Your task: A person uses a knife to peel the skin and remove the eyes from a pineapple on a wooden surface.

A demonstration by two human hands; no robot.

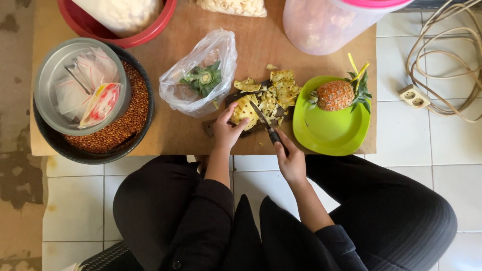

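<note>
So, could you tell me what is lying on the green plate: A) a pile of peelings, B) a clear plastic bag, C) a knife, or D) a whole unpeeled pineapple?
D: a whole small pineapple, skin and leafy crown intact, lies on the green plate.

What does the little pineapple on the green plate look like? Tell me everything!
The little pineapple is whole and unpeeled, with bumpy orange-brown skin and a crown of spiky green leaves pointing right. It lies on its side at the back of the bright green plate, which looks like plastic. Yellow strips stick up from behind its leaves. Neither hand touches it; only the plate does.
</note>
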